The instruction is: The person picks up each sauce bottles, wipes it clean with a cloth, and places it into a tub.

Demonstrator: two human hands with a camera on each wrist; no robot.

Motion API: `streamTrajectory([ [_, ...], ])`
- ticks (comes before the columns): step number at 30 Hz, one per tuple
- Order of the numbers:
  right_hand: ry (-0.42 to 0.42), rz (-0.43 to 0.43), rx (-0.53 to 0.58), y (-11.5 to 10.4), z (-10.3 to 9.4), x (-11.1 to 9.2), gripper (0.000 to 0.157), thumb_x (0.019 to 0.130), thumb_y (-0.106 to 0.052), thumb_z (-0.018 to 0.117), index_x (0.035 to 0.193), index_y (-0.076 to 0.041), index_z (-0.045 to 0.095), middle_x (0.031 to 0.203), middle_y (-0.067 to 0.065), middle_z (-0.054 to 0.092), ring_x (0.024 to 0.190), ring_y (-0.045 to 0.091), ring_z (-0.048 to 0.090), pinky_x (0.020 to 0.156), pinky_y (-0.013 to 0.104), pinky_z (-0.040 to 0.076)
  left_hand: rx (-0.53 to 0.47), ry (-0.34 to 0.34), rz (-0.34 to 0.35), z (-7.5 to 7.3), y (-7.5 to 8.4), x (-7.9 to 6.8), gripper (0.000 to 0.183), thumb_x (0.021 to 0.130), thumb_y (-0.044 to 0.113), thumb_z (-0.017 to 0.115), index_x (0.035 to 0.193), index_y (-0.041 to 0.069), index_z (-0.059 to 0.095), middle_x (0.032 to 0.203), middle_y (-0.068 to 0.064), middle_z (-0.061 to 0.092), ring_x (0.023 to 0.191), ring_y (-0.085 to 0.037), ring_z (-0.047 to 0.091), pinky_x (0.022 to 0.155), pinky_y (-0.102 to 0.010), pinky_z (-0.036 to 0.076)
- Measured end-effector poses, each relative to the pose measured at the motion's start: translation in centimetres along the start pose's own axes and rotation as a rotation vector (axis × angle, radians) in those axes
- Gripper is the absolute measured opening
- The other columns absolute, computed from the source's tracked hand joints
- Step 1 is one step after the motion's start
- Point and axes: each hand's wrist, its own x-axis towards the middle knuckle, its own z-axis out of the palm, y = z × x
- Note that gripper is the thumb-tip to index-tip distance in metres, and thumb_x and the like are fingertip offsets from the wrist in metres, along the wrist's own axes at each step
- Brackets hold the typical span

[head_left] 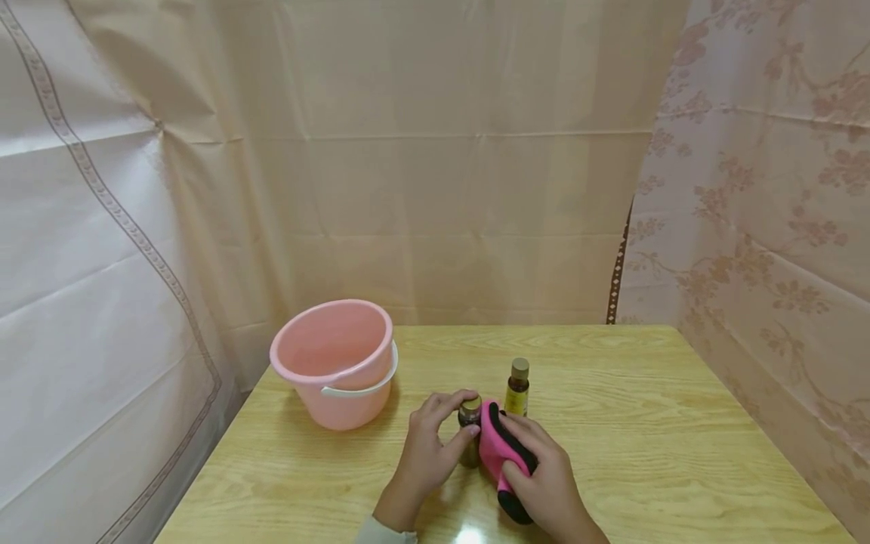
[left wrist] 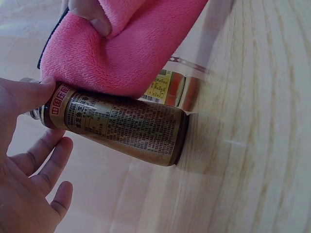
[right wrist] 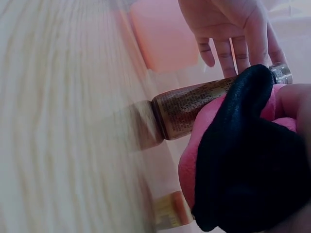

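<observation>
A dark glass bottle (left wrist: 126, 124) with a gold-brown label stands upright on the wooden table, its cap (head_left: 470, 406) gold-toned. My left hand (head_left: 428, 446) pinches it around the neck between thumb and fingers. In my right hand (head_left: 549, 483) is a folded pink plush cloth (head_left: 495, 446) with black edging, gripped between thumb and fingers. The cloth lies against the bottle's right side and covers part of its label in the left wrist view. Just behind the cloth stands a second bottle (head_left: 518, 389) with a yellow label, touched by neither hand.
A pink bucket (head_left: 340, 408) with a white handle (head_left: 367, 391) stands at the table's back left. Wood-grain tabletop (head_left: 666, 453) extends to the right of my hands. Beige curtains (head_left: 442, 189) hang behind the table, with patterned cloth on both sides.
</observation>
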Motion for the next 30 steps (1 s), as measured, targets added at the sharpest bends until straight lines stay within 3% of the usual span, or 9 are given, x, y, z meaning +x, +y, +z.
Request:
streamTrajectory([
  [6,-0.035,0.048,-0.026,0.30,0.02,0.17,0.072,0.078,0.007,0.077,0.136,-0.035,0.067,0.137,-0.010,0.064,0.124,0.015,0.063,0.095,0.026,0.054,-0.011,-0.011,-0.017,-0.03,0.10,0.12,0.043,0.092,0.024,0.079,0.134,0.027,0.069,0.118,0.011,0.069,0.113,-0.009,0.065,0.094,-0.045,0.040],
  [11,-0.049,0.083,-0.035,0.31,0.01,0.11,0.070,0.078,0.004,0.078,0.136,-0.035,0.068,0.136,-0.012,0.064,0.125,0.014,0.062,0.097,0.027,0.053,-0.018,-0.005,-0.023,-0.06,0.14,0.01,0.047,0.091,0.022,0.080,0.135,0.032,0.067,0.119,0.012,0.069,0.113,-0.010,0.064,0.092,-0.042,0.038],
  [16,-0.062,0.112,-0.056,0.29,0.02,0.07,0.068,0.077,0.004,0.078,0.134,-0.032,0.069,0.135,-0.012,0.065,0.125,0.014,0.062,0.096,0.028,0.053,-0.029,-0.005,-0.025,0.01,0.01,-0.09,0.049,0.089,0.020,0.082,0.135,0.030,0.068,0.118,0.012,0.068,0.112,-0.010,0.064,0.092,-0.044,0.038],
  [21,-0.114,0.173,-0.105,0.23,0.12,0.11,0.062,0.078,0.001,0.079,0.131,-0.029,0.072,0.133,-0.007,0.066,0.123,0.017,0.063,0.096,0.035,0.055,-0.028,-0.007,-0.037,0.04,-0.06,-0.13,0.051,0.089,0.020,0.082,0.135,0.035,0.066,0.116,0.013,0.067,0.109,-0.009,0.063,0.092,-0.044,0.037],
  [30,-0.163,0.220,-0.177,0.21,0.14,0.12,0.059,0.080,-0.002,0.077,0.132,-0.028,0.072,0.133,-0.003,0.067,0.122,0.020,0.063,0.094,0.039,0.055,-0.011,-0.005,-0.014,0.05,-0.19,-0.23,0.050,0.091,0.022,0.080,0.138,0.032,0.065,0.118,0.010,0.068,0.110,-0.010,0.063,0.091,-0.041,0.038],
])
